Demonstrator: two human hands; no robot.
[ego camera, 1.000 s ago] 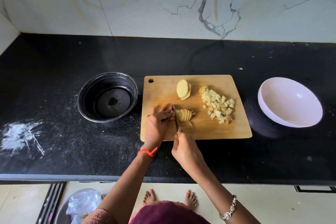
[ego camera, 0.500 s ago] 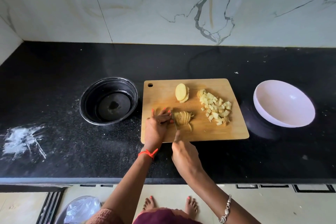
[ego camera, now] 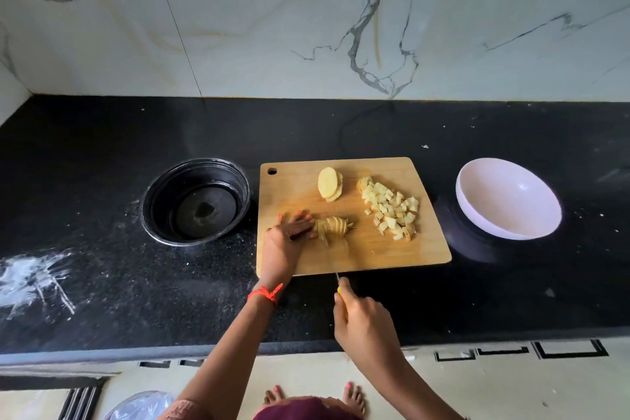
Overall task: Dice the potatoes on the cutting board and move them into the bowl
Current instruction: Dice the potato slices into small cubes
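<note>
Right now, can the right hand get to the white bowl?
Probably yes. The right hand sits off the board's near edge, and bare counter lies between it and the white bowl on its right. It grips a knife, though.

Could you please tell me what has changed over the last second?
The right hand, gripping the knife, drew back from the sliced potato, off the cutting board. The left hand stayed against that potato; the diced pile, slice stack and white bowl did not move.
</note>
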